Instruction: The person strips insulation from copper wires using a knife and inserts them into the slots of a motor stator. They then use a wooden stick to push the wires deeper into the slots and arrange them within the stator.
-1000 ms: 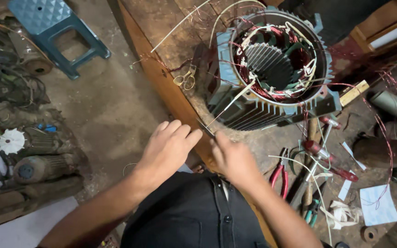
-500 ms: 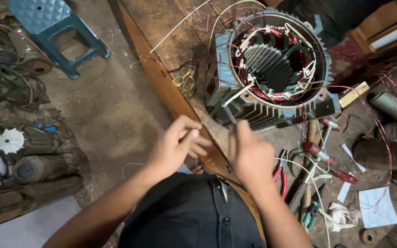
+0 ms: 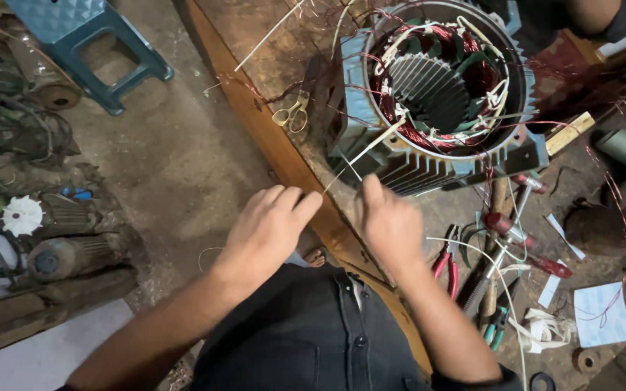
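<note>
A blue-grey motor stator (image 3: 371, 137) with red copper windings and white sleeving lies on the wooden bench (image 3: 269, 65). A thin white sleeve (image 3: 371, 145) runs from its rim down toward my hands. My left hand (image 3: 269, 228) is at the bench's front edge, fingers pressed together at the sleeve's lower end. My right hand (image 3: 391, 226) is just to its right, in front of the stator's fins. It is closed, with the thumb up against a thin wire strand (image 3: 351, 166). What its fingers pinch is hidden.
Scissors (image 3: 291, 114) lie left of the stator. Red-handled pliers (image 3: 447, 264), red screwdrivers (image 3: 527, 250), paper scraps (image 3: 603, 315) and loose wire lie on the bench at right. Another person's arm (image 3: 603, 18) is at top right. A blue stool (image 3: 88, 43) and old motors (image 3: 67, 250) stand on the floor.
My left hand's spread fingers have closed together. Both hands met near the bench edge and now sit slightly apart by the sleeve's end. The view shifted, so the stator sits higher.
</note>
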`<action>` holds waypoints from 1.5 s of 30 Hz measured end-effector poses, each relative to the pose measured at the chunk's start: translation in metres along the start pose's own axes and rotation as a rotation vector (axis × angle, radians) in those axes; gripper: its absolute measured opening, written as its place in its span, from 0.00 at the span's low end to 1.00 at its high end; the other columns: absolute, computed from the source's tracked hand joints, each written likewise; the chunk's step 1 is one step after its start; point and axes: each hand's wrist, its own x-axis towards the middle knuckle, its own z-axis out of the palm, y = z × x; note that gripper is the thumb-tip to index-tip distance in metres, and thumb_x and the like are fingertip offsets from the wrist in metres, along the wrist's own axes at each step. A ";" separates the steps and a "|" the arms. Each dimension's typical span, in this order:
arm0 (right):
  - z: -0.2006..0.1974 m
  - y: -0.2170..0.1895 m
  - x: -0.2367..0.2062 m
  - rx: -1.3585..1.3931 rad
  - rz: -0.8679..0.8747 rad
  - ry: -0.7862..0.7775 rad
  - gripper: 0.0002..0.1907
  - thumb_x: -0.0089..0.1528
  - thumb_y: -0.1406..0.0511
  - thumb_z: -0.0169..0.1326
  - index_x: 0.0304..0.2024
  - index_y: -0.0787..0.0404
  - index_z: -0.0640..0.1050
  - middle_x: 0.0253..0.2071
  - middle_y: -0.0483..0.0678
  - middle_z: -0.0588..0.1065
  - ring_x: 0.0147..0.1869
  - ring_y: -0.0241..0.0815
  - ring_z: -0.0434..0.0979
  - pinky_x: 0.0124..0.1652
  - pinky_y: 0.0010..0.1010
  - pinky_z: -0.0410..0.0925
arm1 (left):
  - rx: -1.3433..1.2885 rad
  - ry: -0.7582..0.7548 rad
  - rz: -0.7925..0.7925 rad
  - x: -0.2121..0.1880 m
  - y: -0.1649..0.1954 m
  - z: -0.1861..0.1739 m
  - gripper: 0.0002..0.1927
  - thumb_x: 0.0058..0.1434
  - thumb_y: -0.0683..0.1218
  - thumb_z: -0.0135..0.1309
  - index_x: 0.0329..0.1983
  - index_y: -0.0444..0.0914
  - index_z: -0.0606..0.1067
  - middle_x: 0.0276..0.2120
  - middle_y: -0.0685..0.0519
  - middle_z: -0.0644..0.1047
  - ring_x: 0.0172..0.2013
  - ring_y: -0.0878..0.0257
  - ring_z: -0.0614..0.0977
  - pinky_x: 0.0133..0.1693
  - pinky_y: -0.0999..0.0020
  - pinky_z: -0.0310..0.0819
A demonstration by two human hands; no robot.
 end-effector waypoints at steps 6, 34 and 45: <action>0.004 -0.003 0.003 -0.037 -0.035 0.058 0.07 0.63 0.65 0.54 0.39 0.60 0.70 0.25 0.59 0.76 0.29 0.63 0.78 0.28 0.52 0.69 | 0.057 -0.007 0.012 0.002 0.003 0.004 0.12 0.58 0.41 0.49 0.46 0.38 0.73 0.33 0.49 0.75 0.40 0.51 0.78 0.44 0.54 0.72; 0.005 0.001 0.000 -0.004 0.029 0.066 0.08 0.66 0.64 0.53 0.38 0.61 0.69 0.22 0.58 0.74 0.25 0.62 0.77 0.26 0.52 0.68 | 0.041 0.088 0.035 -0.001 0.001 0.003 0.14 0.60 0.40 0.48 0.49 0.38 0.73 0.44 0.48 0.80 0.42 0.51 0.82 0.44 0.55 0.75; -0.003 0.012 -0.006 0.128 -0.034 -0.073 0.08 0.61 0.63 0.54 0.41 0.58 0.73 0.24 0.59 0.76 0.28 0.62 0.79 0.28 0.50 0.70 | 0.137 0.032 0.014 0.001 0.008 0.003 0.11 0.59 0.41 0.48 0.45 0.39 0.73 0.37 0.50 0.80 0.40 0.53 0.82 0.44 0.57 0.74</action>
